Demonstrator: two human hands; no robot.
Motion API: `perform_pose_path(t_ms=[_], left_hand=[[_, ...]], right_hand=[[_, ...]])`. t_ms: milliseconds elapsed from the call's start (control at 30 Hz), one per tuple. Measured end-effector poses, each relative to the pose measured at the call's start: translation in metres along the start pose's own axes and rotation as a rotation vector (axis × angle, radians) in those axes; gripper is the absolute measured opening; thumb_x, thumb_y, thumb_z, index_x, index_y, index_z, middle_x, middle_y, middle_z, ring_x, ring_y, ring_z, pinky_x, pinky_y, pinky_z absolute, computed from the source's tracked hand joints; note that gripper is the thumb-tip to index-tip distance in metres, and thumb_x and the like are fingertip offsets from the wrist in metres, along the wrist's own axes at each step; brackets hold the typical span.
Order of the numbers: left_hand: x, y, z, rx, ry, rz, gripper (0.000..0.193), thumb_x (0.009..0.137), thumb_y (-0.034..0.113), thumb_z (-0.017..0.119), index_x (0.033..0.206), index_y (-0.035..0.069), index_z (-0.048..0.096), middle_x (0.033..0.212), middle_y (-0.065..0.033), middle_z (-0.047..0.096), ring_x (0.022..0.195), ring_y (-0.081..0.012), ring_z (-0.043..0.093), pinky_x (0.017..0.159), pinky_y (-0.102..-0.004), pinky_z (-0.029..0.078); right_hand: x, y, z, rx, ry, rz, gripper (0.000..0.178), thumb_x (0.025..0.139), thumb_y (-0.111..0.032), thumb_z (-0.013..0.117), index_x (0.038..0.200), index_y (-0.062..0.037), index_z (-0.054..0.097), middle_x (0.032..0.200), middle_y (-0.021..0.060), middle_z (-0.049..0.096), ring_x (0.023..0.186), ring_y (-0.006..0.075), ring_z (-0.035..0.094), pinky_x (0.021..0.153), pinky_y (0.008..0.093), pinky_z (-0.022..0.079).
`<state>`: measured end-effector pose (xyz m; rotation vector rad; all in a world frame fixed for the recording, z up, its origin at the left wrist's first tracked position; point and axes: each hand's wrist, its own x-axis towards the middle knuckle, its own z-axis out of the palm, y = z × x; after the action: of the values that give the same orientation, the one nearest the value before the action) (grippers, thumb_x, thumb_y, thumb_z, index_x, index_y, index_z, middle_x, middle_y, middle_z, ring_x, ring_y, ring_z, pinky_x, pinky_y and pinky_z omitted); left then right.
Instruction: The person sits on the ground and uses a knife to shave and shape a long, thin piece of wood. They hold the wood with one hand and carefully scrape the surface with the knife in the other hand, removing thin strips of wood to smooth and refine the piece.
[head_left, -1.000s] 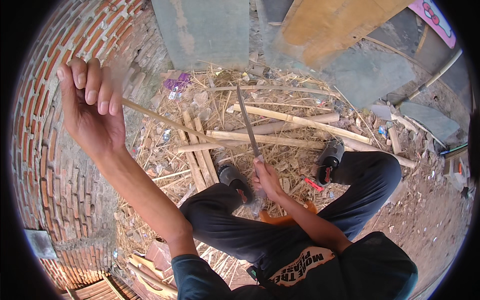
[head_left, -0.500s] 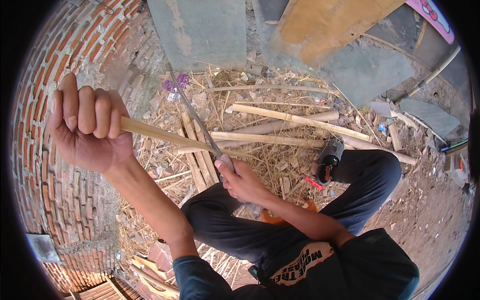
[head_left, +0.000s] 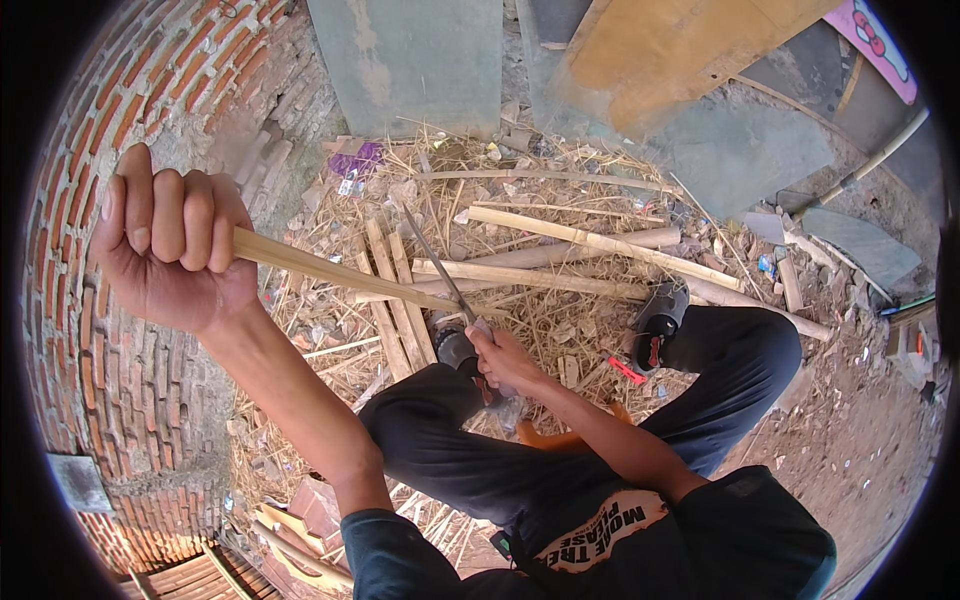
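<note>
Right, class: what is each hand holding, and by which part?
The left hand holds a pale, flat strip by one end; the right hand holds a long-bladed knife by its handle.

Your head-worn fisheye camera looks steeply down from above your torso (head_left: 700,545), facing forward over your lap (head_left: 465,455) to the littered ground (head_left: 800,450). It sits at close range: your left hand (head_left: 172,240) appears large, your right hand (head_left: 505,360) smaller and farther off, near the centre. You have an upright view, the brick wall (head_left: 112,370) bending along its left rim and a grey panel (head_left: 420,75) cut off at the top.
</note>
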<state>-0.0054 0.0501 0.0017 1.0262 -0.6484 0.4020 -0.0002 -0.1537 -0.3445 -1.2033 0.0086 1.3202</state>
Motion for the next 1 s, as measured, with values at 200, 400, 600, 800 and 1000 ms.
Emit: perform_pose_path(t_ms=[200, 400, 600, 800, 1000], left_hand=[[0.004, -0.007, 0.007, -0.028, -0.007, 0.008, 0.034, 0.107, 0.013, 0.048, 0.074, 0.014, 0.042, 0.050, 0.0072, 0.033, 0.036, -0.0017, 0.022, 0.033, -0.0192, 0.022], [-0.001, -0.002, -0.001, -0.040, -0.142, -0.051, 0.030, 0.110, 0.019, 0.041, 0.081, 0.014, 0.039, 0.056, 0.0056, 0.034, 0.040, -0.0034, 0.021, 0.035, -0.0225, 0.020], [0.000, -0.001, 0.001, -0.048, -0.014, -0.016, 0.033, 0.106, 0.013, 0.050, 0.074, 0.014, 0.041, 0.048, 0.0069, 0.034, 0.034, -0.0013, 0.023, 0.031, -0.0185, 0.023], [0.002, -0.005, 0.008, -0.058, -0.100, -0.028, 0.033, 0.106, 0.012, 0.049, 0.074, 0.013, 0.041, 0.047, 0.0066, 0.035, 0.034, -0.0013, 0.023, 0.030, -0.0186, 0.023], [-0.005, 0.001, -0.002, -0.061, -0.035, -0.008, 0.033, 0.105, 0.012, 0.050, 0.073, 0.014, 0.041, 0.048, 0.0070, 0.034, 0.035, -0.0011, 0.022, 0.031, -0.0188, 0.022]], right_hand=[[-0.008, -0.010, 0.001, 0.037, -0.020, -0.038, 0.041, 0.109, -0.044, 0.056, 0.087, -0.0107, 0.045, 0.064, -0.0033, 0.041, 0.047, 0.0059, 0.037, 0.042, 0.0270, 0.031], [-0.069, -0.079, 0.052, -0.046, -0.195, -0.279, 0.035, 0.111, -0.035, 0.056, 0.088, -0.0094, 0.046, 0.064, -0.0024, 0.044, 0.048, 0.0054, 0.040, 0.042, 0.0268, 0.033], [-0.025, -0.025, 0.039, -0.100, -0.020, -0.221, 0.037, 0.110, -0.038, 0.056, 0.089, -0.0095, 0.046, 0.064, -0.0036, 0.042, 0.047, 0.0054, 0.036, 0.041, 0.0273, 0.032], [-0.006, -0.015, 0.002, -0.001, -0.040, -0.027, 0.034, 0.108, -0.039, 0.057, 0.093, -0.0094, 0.053, 0.061, -0.0022, 0.045, 0.043, 0.0083, 0.042, 0.040, 0.0285, 0.034], [-0.057, -0.054, 0.055, -0.084, -0.101, -0.341, 0.033, 0.110, -0.034, 0.058, 0.090, -0.0084, 0.051, 0.064, -0.0025, 0.046, 0.047, 0.0054, 0.040, 0.041, 0.0259, 0.033]])
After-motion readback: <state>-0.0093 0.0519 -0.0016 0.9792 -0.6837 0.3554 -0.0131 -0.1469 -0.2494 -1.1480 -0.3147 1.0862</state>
